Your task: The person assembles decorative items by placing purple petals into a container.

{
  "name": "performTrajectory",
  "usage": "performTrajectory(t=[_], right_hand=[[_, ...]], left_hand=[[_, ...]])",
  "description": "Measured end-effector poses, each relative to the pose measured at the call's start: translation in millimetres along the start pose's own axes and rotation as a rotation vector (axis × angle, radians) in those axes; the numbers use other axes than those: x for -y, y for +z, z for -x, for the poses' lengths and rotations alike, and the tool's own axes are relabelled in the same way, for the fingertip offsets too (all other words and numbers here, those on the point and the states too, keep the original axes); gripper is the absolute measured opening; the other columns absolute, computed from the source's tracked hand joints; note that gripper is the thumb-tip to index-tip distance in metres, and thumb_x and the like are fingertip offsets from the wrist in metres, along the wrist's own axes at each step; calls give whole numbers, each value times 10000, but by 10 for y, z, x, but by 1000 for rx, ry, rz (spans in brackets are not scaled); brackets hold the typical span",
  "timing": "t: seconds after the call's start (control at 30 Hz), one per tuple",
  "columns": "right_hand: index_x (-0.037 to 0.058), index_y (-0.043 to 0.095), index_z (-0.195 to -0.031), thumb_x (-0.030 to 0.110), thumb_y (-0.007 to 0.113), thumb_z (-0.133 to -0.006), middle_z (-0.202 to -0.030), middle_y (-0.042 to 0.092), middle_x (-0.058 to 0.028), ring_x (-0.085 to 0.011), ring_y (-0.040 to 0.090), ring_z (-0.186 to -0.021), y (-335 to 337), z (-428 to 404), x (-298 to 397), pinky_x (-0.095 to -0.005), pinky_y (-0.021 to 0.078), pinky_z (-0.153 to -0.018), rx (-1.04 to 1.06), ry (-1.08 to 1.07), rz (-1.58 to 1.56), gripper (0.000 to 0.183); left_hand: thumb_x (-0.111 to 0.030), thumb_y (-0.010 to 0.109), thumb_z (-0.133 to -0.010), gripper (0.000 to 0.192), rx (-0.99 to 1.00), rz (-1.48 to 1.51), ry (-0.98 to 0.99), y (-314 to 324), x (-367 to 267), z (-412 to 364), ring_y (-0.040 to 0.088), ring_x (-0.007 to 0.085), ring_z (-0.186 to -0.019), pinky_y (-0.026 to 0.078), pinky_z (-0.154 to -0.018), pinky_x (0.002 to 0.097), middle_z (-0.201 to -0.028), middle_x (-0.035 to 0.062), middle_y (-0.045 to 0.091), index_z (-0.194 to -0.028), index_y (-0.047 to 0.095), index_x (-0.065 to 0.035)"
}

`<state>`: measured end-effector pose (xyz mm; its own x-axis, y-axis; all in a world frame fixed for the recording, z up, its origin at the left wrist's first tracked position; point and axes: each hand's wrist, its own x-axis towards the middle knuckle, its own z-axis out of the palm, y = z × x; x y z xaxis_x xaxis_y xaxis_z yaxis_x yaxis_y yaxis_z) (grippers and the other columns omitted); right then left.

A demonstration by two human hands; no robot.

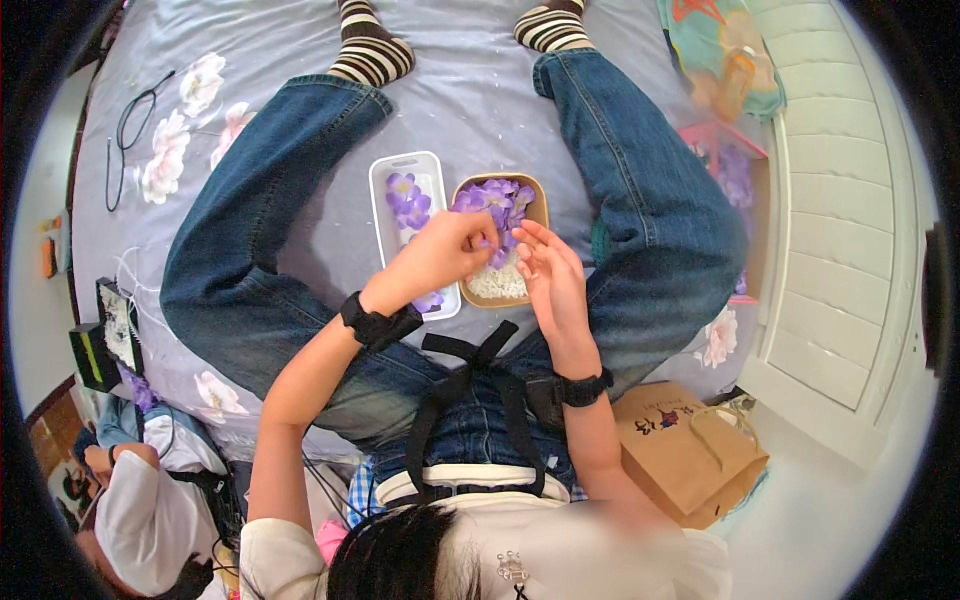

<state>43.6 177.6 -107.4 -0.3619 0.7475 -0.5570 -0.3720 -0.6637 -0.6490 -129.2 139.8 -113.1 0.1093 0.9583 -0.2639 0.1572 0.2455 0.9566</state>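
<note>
My left hand (457, 244) is over the left side of a tan-rimmed container (544, 196), its fingers curled together near a bit of purple petal. The container holds purple artificial flowers (491, 196) and small white pieces (497, 283). Over its right edge is my right hand (551, 270), its fingers bent and slightly apart, with nothing clearly visible in them. A white plastic tray (381, 225) lies just left of the container, partly covered by my left hand and forearm. More purple flowers (409, 201) rest in the tray.
My jeans-clad legs surround the containers on a floral bedsheet. A pink-edged box (759, 225) with purple flowers lies beyond my right knee. A brown paper bag (675, 450) is at lower right, a black cable (129, 142) at upper left. Another person (150, 517) is at lower left.
</note>
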Motion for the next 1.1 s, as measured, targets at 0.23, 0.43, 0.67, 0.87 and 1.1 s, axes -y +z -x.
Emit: performTrajectory(t=[0.23,0.43,0.67,0.87,1.1], right_hand=[[-55,465,-1116,36,396,-910,-994,561,-134,-77,453,-658,-24,25,-15,-189,368,-540,-1,-16,72,236],[-27,529,-1030,155,431,-951,-728,540,-29,-27,339,-473,34,65,-21,-168,258,-419,117,44,147,221],[19,594,-938,236,482,-942,-564,379,75,0,283,-446,-4,19,-96,-176,200,-400,151,57,311,245],[8,632,-875,264,495,-935,-577,412,75,6,308,-453,43,43,-92,-169,208,-399,106,11,389,296],[-15,624,-962,185,368,-950,-684,487,31,-4,326,-473,-13,8,-107,-161,229,-402,143,-20,245,325]], left_hand=[[-136,666,-756,168,-39,-285,46,-49,-171,20,502,171,-492,387,-473,310,-554,90,512,-814,560,-19],[-156,669,-740,192,-313,-516,13,-545,-62,57,571,266,-567,433,-521,367,-606,134,560,-819,565,-15],[-115,617,-733,131,-392,-1052,-143,-403,248,25,617,367,-714,499,-624,448,-842,189,605,-796,579,-7],[-151,688,-685,225,-392,-1066,-177,-345,310,-42,598,371,-772,484,-657,452,-826,178,586,-799,547,-19],[-173,727,-666,255,-315,-1101,-175,-320,306,-44,600,373,-762,474,-658,458,-820,179,591,-764,562,-5]])
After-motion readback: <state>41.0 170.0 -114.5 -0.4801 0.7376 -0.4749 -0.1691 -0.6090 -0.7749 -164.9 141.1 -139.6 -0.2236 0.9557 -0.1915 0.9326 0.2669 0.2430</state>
